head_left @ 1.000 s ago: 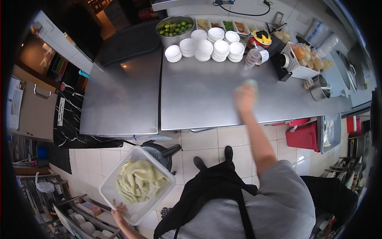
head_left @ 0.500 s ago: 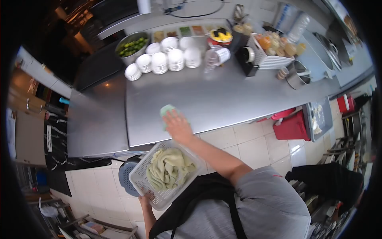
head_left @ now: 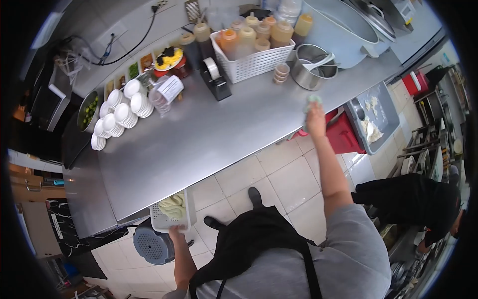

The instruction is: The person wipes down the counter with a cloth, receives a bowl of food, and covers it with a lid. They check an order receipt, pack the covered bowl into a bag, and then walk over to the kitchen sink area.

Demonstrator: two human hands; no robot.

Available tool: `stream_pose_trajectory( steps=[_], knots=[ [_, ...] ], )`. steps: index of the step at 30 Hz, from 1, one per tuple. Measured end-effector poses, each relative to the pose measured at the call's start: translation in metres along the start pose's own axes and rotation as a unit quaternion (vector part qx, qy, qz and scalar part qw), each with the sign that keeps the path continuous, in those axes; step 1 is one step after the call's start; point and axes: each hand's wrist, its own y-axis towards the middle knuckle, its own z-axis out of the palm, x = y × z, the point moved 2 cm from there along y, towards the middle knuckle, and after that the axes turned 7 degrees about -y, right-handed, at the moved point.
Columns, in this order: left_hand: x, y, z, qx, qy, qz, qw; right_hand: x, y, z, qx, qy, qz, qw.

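My right hand (head_left: 315,122) is stretched out to the right, its fingers closed over a pale green cloth (head_left: 313,101) at the front edge of the steel counter (head_left: 199,134). Low on the left, my left hand (head_left: 176,232) grips the near rim of a white perforated plastic basket (head_left: 187,212). Inside it lies a bundle of yellowish-green cloths (head_left: 172,206). The basket's far part is tucked against or under the counter edge; which one I cannot tell. Beyond the cloth stands a metal pot (head_left: 307,74) with utensils, beside small stacked cups (head_left: 281,73).
On the counter stand stacked white lids or bowls (head_left: 124,114), a tape dispenser (head_left: 215,79) and a white basket of sauce bottles (head_left: 259,65). A red bin (head_left: 343,134) and grey tub (head_left: 388,117) sit at right. Behind me on the right, another person (head_left: 413,199) bends.
My right hand has swept the cloth from the counter's left middle to its right front edge. The view has shifted right; the basket is now farther from my body, by the counter.
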Motion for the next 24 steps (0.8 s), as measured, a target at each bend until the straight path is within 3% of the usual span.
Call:
stream_pose_trajectory(
  steps=[2,3,4,6,7,8,10,12,13,15,16,18,19,21,22,23,24],
  knots=[
    [0.010,0.001,0.036,-0.065,-0.072,-0.054,0.994,-0.079,-0.010,0.006,0.044,0.137,0.202,0.969],
    [0.022,0.019,0.041,0.004,-0.044,-0.037,0.998,-0.109,-0.014,-0.016,0.179,0.054,0.216,0.958],
    [0.024,0.023,0.054,0.006,-0.042,-0.035,0.998,-0.135,-0.016,-0.039,0.310,-0.028,0.223,0.924],
    [0.033,0.034,0.096,-0.018,-0.148,-0.060,0.987,-0.201,-0.016,-0.011,0.164,-0.024,0.387,0.907],
    [0.035,0.041,0.111,-0.017,-0.159,-0.047,0.986,-0.205,-0.002,-0.015,0.081,0.038,0.383,0.919],
    [0.037,0.050,0.124,-0.018,-0.171,-0.031,0.985,-0.207,0.017,-0.022,-0.001,0.103,0.374,0.922],
    [0.034,0.063,0.150,-0.049,-0.188,-0.035,0.980,-0.200,0.060,-0.011,-0.006,0.169,0.330,0.929],
    [0.028,0.069,0.167,-0.062,-0.226,-0.102,0.967,-0.179,0.084,0.015,-0.010,0.236,0.279,0.931],
    [0.026,0.069,0.167,-0.066,-0.236,-0.094,0.965,-0.165,0.085,0.045,0.059,0.127,0.234,0.962],
    [0.024,0.067,0.170,0.073,-0.120,-0.127,0.982,-0.130,0.089,0.056,0.163,-0.059,0.173,0.970],
    [0.021,0.057,0.167,0.069,-0.127,-0.120,0.982,-0.111,0.086,0.057,0.084,-0.054,0.166,0.981],
    [0.012,0.028,0.149,-0.005,0.091,-0.121,0.988,-0.062,0.065,0.039,0.024,-0.066,0.132,0.989],
    [0.006,0.019,0.132,0.034,0.082,-0.140,0.986,-0.033,0.047,0.023,-0.002,-0.051,0.118,0.992],
    [0.002,0.000,0.099,0.045,0.197,-0.142,0.969,0.037,0.005,-0.007,-0.048,0.037,0.010,0.998],
    [0.002,-0.012,0.080,0.031,0.229,-0.128,0.965,0.080,-0.013,-0.017,-0.038,0.081,-0.047,0.995],
    [0.002,-0.024,0.061,0.015,0.262,-0.114,0.958,0.130,-0.021,-0.054,0.055,0.174,-0.094,0.979],
    [0.004,-0.033,0.042,0.006,0.254,-0.112,0.961,0.174,-0.043,-0.067,0.053,0.239,-0.175,0.954]
  ],
)
